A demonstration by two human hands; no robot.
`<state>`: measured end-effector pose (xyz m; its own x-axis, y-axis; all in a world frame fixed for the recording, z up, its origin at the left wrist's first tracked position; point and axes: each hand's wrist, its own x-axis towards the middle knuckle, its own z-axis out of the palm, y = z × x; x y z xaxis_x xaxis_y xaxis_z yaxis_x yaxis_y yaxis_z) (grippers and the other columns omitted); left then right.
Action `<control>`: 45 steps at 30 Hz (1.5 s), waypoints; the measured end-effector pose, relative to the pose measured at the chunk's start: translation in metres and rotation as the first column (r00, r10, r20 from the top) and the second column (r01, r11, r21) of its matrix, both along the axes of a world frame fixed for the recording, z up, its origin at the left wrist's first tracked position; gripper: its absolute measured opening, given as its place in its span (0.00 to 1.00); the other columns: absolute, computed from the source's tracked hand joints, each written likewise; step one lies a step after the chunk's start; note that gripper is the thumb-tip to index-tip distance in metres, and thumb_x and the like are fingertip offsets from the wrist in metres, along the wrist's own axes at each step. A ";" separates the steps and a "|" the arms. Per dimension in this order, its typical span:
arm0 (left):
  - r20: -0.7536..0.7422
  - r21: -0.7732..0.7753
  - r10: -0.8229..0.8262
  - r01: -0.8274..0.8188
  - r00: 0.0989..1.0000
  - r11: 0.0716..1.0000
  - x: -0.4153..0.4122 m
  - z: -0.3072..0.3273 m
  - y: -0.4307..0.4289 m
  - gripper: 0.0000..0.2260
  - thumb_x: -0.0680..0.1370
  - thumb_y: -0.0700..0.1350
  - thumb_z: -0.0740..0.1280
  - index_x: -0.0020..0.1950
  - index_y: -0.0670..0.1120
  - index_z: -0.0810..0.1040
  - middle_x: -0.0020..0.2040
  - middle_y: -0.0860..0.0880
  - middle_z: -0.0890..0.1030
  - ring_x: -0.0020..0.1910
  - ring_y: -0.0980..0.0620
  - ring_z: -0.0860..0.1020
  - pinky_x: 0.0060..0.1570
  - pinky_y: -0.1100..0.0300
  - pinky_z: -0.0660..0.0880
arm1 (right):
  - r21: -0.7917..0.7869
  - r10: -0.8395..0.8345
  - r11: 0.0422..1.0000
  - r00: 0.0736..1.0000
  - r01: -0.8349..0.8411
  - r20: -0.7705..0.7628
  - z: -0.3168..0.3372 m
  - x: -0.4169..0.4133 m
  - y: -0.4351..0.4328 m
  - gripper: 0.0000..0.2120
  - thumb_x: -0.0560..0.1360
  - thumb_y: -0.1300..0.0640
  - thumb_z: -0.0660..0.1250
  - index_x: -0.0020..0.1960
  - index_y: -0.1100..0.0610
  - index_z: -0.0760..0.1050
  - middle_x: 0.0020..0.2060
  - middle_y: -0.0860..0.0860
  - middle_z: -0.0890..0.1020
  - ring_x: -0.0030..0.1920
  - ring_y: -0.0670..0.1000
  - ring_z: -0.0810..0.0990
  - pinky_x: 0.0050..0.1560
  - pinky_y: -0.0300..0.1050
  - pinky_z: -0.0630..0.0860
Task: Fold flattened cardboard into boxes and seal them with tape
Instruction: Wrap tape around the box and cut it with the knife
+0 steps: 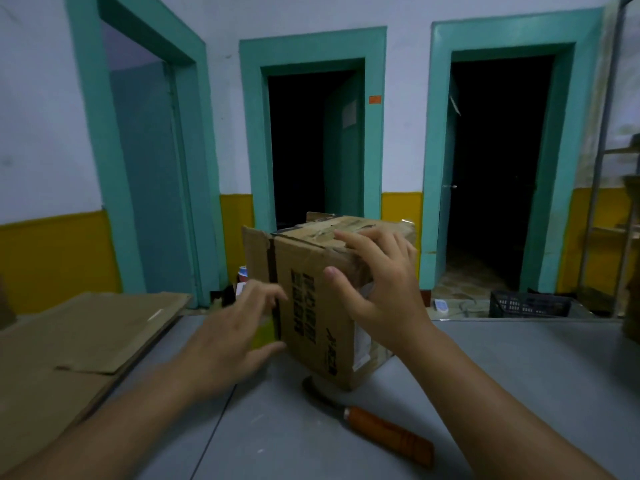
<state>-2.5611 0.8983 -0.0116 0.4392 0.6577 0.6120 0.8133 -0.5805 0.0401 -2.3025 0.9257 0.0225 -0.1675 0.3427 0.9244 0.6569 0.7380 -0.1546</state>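
Observation:
A worn brown cardboard box [311, 306] with black print stands folded up on the grey table [519, 375], tilted slightly with one corner toward me. A dark strip of tape [272, 268] runs down its left edge. My left hand [235, 334] holds a yellow-green tape roll [263, 332] against that edge, low on the box; the hand is blurred. My right hand [381, 289] rests on the box's upper right corner, fingers spread over the top and thumb on the front face.
A knife with an orange handle [388, 434] lies on the table just in front of the box, its blade by the box's bottom corner. Flattened cardboard sheets [86, 341] are stacked at the left. A black crate [530, 303] sits on the floor beyond the table.

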 end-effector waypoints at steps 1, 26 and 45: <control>-0.006 -0.111 0.019 -0.019 1.000 0.994 0.003 -0.008 -0.002 0.32 0.75 0.55 0.77 0.64 0.66 0.56 0.56 0.67 0.66 0.48 0.64 0.76 0.40 0.67 0.75 | -0.006 0.005 1.000 1.000 -0.005 0.003 -0.001 0.000 -0.001 0.24 0.78 0.39 0.66 0.70 0.49 0.76 0.58 0.47 0.77 0.62 0.51 0.74 0.68 0.56 0.65; 0.381 0.042 -0.316 0.325 0.869 0.945 0.077 0.066 0.043 0.22 0.75 0.51 0.78 0.68 0.55 0.79 0.68 0.59 0.76 0.71 0.59 0.73 0.70 0.54 0.73 | -0.152 -0.041 0.988 0.986 0.016 -0.162 0.016 0.108 0.028 0.17 0.77 0.39 0.66 0.64 0.38 0.75 0.67 0.35 0.72 0.71 0.43 0.66 0.70 0.60 0.67; 0.463 0.179 -0.408 0.367 0.787 0.913 0.085 0.045 0.066 0.10 0.80 0.50 0.71 0.60 0.51 0.80 0.62 0.54 0.78 0.66 0.53 0.77 0.60 0.64 0.78 | -0.272 0.042 0.958 0.983 -0.091 -0.181 0.013 0.109 0.027 0.16 0.84 0.54 0.63 0.64 0.34 0.75 0.74 0.43 0.66 0.74 0.43 0.63 0.67 0.37 0.69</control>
<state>-2.4758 0.9644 0.0334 0.2838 0.4387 0.8526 0.4073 -0.8601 0.3070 -2.1939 0.9530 0.0357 -0.0459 0.5837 0.8107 0.5533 0.6906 -0.4658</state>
